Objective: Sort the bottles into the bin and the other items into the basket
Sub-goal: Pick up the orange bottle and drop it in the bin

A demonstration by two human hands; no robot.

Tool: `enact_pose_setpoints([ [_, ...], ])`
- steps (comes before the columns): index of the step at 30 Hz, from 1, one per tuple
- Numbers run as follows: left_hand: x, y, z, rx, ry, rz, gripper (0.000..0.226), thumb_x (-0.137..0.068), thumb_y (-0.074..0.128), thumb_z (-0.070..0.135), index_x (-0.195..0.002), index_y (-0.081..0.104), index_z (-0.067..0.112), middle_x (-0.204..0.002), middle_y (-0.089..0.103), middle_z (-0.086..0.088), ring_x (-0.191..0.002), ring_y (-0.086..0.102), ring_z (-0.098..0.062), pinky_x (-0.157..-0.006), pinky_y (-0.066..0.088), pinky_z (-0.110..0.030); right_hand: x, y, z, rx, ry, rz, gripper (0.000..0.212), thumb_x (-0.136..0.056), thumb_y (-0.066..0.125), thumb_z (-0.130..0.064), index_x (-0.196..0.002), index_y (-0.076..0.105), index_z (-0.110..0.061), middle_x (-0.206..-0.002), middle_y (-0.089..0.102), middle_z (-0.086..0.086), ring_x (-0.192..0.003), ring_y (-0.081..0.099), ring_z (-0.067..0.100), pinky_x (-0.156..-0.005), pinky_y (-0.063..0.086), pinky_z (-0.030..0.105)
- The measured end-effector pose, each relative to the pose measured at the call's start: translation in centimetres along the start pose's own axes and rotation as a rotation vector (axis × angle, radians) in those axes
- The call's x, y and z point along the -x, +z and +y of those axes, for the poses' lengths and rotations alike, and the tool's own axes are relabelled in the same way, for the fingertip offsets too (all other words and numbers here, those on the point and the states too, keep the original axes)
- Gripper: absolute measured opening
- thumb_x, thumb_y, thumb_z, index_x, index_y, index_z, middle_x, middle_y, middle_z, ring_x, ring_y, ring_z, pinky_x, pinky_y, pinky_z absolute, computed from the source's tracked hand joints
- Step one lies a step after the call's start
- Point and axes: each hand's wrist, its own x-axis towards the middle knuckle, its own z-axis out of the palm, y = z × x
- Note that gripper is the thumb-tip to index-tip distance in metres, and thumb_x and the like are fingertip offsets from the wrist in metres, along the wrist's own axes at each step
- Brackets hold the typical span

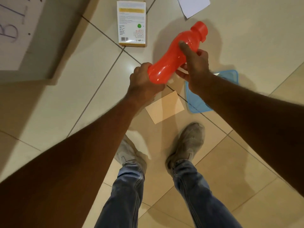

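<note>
An orange-red plastic bottle (pixel 174 55) with its cap pointing up and to the right is held in the air above the tiled floor. My left hand (pixel 141 81) grips its base end. My right hand (pixel 194 66) is wrapped around its middle, thumb on top. At the upper left stands a cardboard box (pixel 54 35) with a paper label that starts with the letters "BI". The box's inside is hidden.
On the floor lie a white and yellow carton (pixel 131 23), a white paper sheet (pixel 192 5), a beige card (pixel 164 107) and a blue container lid (pixel 197 102) partly under my right arm. My feet in grey shoes (pixel 187 142) stand just below the card.
</note>
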Motion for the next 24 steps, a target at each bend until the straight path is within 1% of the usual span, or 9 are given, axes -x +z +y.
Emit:
enact_pose_setpoints([
  [2,2.2,-0.8,1.0,-0.008,-0.012,0.025,0.085,-0.069,0.089,0.045,-0.139,0.048,0.022,-0.116,0.049,0.008,-0.104,0.054,-0.013,-0.078,0.053,-0.024,2.2,0.2,-1.1,-0.003,-0.013,0.009,0.076,-0.088,0.077,-0.038,-0.147,0.032,-0.02,-0.134,0.059,0.009,-0.112,0.067,0.026,-0.084,0.063,0.04],
  [4,4.6,-1.9,2.2,-0.018,-0.027,0.046,0.087,-0.068,0.09,0.047,-0.14,0.048,0.022,-0.123,0.054,0.003,-0.108,0.056,-0.015,-0.084,0.056,-0.03,4.7,0.4,-2.3,0.001,-0.022,0.02,0.076,-0.088,0.077,-0.04,-0.146,0.032,-0.022,-0.132,0.06,0.007,-0.107,0.067,0.021,-0.078,0.064,0.037],
  [6,7.2,-3.0,3.4,-0.019,-0.022,0.075,0.086,-0.067,0.091,0.047,-0.139,0.05,0.022,-0.126,0.057,-0.001,-0.11,0.057,-0.017,-0.087,0.059,-0.035,7.3,0.6,-3.5,0.014,-0.033,0.011,0.077,-0.087,0.077,-0.042,-0.147,0.032,-0.023,-0.128,0.06,0.003,-0.102,0.067,0.017,-0.074,0.064,0.034],
  [9,11.2,-5.6,4.9,0.005,0.002,0.109,0.084,-0.067,0.091,0.046,-0.137,0.049,0.024,-0.125,0.055,0.0,-0.111,0.056,-0.018,-0.091,0.058,-0.04,11.5,1.1,-5.5,0.039,-0.07,-0.023,0.078,-0.087,0.077,-0.042,-0.148,0.032,-0.024,-0.121,0.061,-0.004,-0.098,0.067,0.011,-0.064,0.062,0.027],
  [11,13.7,-7.7,5.8,0.021,0.022,0.124,0.086,-0.067,0.09,0.048,-0.138,0.047,0.026,-0.126,0.052,0.003,-0.115,0.054,-0.02,-0.093,0.056,-0.041,14.5,1.6,-6.9,0.051,-0.102,-0.05,0.076,-0.087,0.077,-0.04,-0.147,0.034,-0.025,-0.121,0.061,-0.005,-0.098,0.067,0.01,-0.06,0.06,0.023],
  [14,17.2,-11.0,7.0,0.009,0.033,0.166,0.094,-0.067,0.09,0.049,-0.144,0.041,0.029,-0.137,0.048,0.001,-0.123,0.049,-0.021,-0.094,0.054,-0.04,19.1,2.7,-9.2,0.055,-0.147,-0.087,0.072,-0.086,0.078,-0.038,-0.145,0.038,-0.025,-0.125,0.062,-0.004,-0.102,0.068,0.011,-0.062,0.061,0.023],
  [18,21.5,-15.7,9.2,0.02,0.04,0.264,0.099,-0.068,0.091,0.046,-0.149,0.036,0.032,-0.143,0.043,0.004,-0.127,0.042,-0.015,-0.09,0.049,-0.032,25.5,4.7,-12.3,0.06,-0.217,-0.137,0.068,-0.086,0.079,-0.036,-0.142,0.042,-0.025,-0.128,0.063,-0.003,-0.106,0.07,0.013,-0.065,0.061,0.024],
  [21,24.7,-19.3,10.8,0.056,0.051,0.342,0.098,-0.07,0.09,0.043,-0.151,0.036,0.032,-0.144,0.041,0.005,-0.125,0.036,-0.008,-0.09,0.047,-0.031,30.1,6.6,-14.5,0.082,-0.275,-0.193,0.068,-0.088,0.078,-0.036,-0.144,0.042,-0.023,-0.132,0.063,-0.001,-0.112,0.07,0.017,-0.076,0.064,0.031],
  [24,27.6,-23.0,11.9,0.087,0.082,0.419,0.097,-0.072,0.089,0.043,-0.151,0.035,0.035,-0.142,0.038,0.01,-0.131,0.04,-0.013,-0.094,0.051,-0.036,34.3,8.7,-16.7,0.097,-0.337,-0.264,0.069,-0.088,0.078,-0.034,-0.145,0.041,-0.021,-0.132,0.064,0.0,-0.111,0.07,0.017,-0.082,0.064,0.037],
])
